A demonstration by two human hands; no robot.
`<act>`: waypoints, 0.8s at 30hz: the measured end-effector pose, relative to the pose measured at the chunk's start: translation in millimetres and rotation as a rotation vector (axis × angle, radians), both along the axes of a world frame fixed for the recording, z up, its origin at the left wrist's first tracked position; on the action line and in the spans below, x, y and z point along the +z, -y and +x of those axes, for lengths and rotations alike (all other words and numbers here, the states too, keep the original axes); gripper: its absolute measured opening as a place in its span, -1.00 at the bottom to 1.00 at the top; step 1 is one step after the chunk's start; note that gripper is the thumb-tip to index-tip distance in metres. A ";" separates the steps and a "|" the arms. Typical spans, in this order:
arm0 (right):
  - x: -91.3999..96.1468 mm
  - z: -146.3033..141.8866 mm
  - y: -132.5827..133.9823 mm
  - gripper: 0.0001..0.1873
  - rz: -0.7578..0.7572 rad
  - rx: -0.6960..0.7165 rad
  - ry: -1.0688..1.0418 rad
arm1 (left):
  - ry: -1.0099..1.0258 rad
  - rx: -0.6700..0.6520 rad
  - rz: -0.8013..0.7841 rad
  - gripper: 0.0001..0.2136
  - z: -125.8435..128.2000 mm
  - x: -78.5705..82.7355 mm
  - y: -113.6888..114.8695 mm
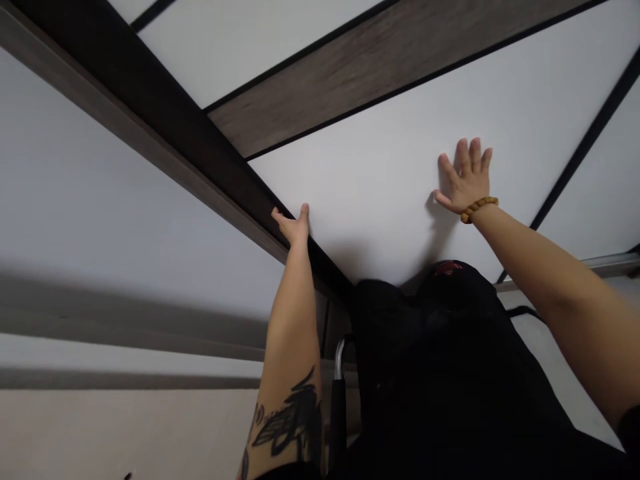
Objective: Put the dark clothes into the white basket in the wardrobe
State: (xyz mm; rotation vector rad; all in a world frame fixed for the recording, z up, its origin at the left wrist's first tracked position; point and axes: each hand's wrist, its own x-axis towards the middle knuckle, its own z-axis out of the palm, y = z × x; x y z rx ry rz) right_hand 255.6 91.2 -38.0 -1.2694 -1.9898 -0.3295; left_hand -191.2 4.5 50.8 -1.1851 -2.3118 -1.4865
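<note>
A large white door panel (370, 180) with dark framing fills the view ahead. My left hand (294, 228) grips the panel's dark edge frame (240, 177). Its thumb lies on the white surface and its fingers reach over the dark strip; some of them are hidden. Further right, my right hand (467, 183) rests against the white panel with the fingers spread, holding nothing. A yellow-brown braided bracelet (479, 208) circles that wrist.
A wood-grain band (340, 80) crosses the panel. To the left is a pale grey surface (125, 193). Black-clothed legs (435, 360) nearly meet the panel. Beside them is a metal chair armrest (339, 380). Pale floor (125, 433) shows at lower left.
</note>
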 end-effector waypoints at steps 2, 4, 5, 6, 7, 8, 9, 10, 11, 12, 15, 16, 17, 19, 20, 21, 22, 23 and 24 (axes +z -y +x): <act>-0.4 2.3 1.8 -0.05 -0.013 -0.026 0.007 | -0.010 -0.020 -0.045 -0.09 -4.1 1.0 -1.4; -1.4 3.8 6.4 -0.08 -0.001 -0.055 0.002 | -0.015 -0.049 -0.087 -0.05 -7.5 1.5 -4.7; -2.3 4.3 9.9 -0.10 0.014 -0.069 -0.008 | -0.013 -0.065 -0.097 -0.04 -8.7 1.3 -6.7; -3.5 4.3 14.0 -0.11 0.033 -0.081 -0.021 | -0.009 -0.081 -0.099 -0.03 -9.4 0.7 -8.8; -4.7 3.7 18.4 -0.11 0.051 -0.085 -0.040 | -0.004 -0.097 -0.097 -0.02 -9.6 -0.2 -10.8; -5.7 2.1 22.7 -0.10 0.069 -0.080 -0.060 | 0.001 -0.111 -0.092 0.00 -9.2 -1.2 -12.5; -6.1 -1.0 26.4 -0.08 0.085 -0.066 -0.080 | 0.005 -0.125 -0.089 0.01 -8.3 -2.1 -13.7; -5.6 -6.2 29.4 -0.05 0.099 -0.044 -0.094 | 0.009 -0.139 -0.089 0.03 -6.8 -2.7 -14.5; -3.8 -13.8 31.7 -0.02 0.109 -0.017 -0.099 | 0.013 -0.152 -0.092 0.05 -4.8 -2.8 -14.9; -0.5 -24.2 33.4 0.00 0.117 0.015 -0.091 | 0.020 -0.164 -0.095 0.06 -2.4 -2.5 -14.8; 16.5 -69.7 36.4 0.00 0.131 0.123 -0.014 | 0.041 -0.197 -0.111 0.06 6.2 0.6 -13.0; 23.0 -87.5 37.2 0.00 0.132 0.146 0.011 | 0.046 -0.205 -0.121 0.06 9.3 1.9 -12.0; 28.8 -104.9 37.8 0.00 0.130 0.155 0.028 | 0.049 -0.210 -0.132 0.05 12.5 3.0 -11.1; 36.1 -134.0 37.7 0.05 0.113 0.131 0.040 | 0.048 -0.217 -0.147 0.03 18.9 4.0 -9.5; 37.2 -144.1 36.7 0.08 0.099 0.107 0.040 | 0.047 -0.222 -0.149 0.02 22.1 3.8 -9.2; 36.7 -150.6 35.0 0.12 0.085 0.083 0.042 | 0.047 -0.229 -0.147 0.01 25.3 3.1 -9.3; 34.9 -153.6 32.6 0.17 0.075 0.062 0.047 | 0.050 -0.236 -0.142 0.00 28.5 2.0 -9.9; 32.3 -153.7 29.7 0.22 0.069 0.044 0.056 | 0.056 -0.243 -0.134 -0.01 31.4 0.4 -11.1; 29.6 -151.5 26.6 0.25 0.068 0.031 0.066 | 0.065 -0.252 -0.122 -0.03 33.9 -1.6 -12.8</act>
